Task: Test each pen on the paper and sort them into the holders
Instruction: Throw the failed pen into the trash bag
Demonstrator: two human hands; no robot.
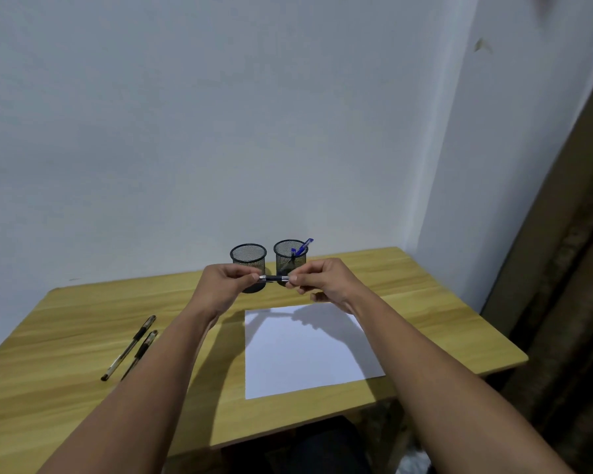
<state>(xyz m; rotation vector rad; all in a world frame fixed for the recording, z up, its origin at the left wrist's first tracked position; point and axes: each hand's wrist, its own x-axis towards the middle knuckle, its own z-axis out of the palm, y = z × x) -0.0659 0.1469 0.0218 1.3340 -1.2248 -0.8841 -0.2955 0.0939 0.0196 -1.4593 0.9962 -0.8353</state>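
Dark pen (274,278) held level at frame centre, above the table (83,354), in front of the two mesh holders. Left hand (228,283) pinches its left end; right hand (322,282) pinches its right end, fingers curled. Left holder (248,260): contents cannot tell. Right holder (290,256): blue pen (303,247) leaning right. Paper (305,354) lies flat below the hands, lower centre. Two pens (131,347) lie side by side at left of the frame, well apart from the paper.

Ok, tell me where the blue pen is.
In the head view the blue pen stands tilted in the right mesh holder at the table's far edge, beside the left mesh holder, behind both hands.
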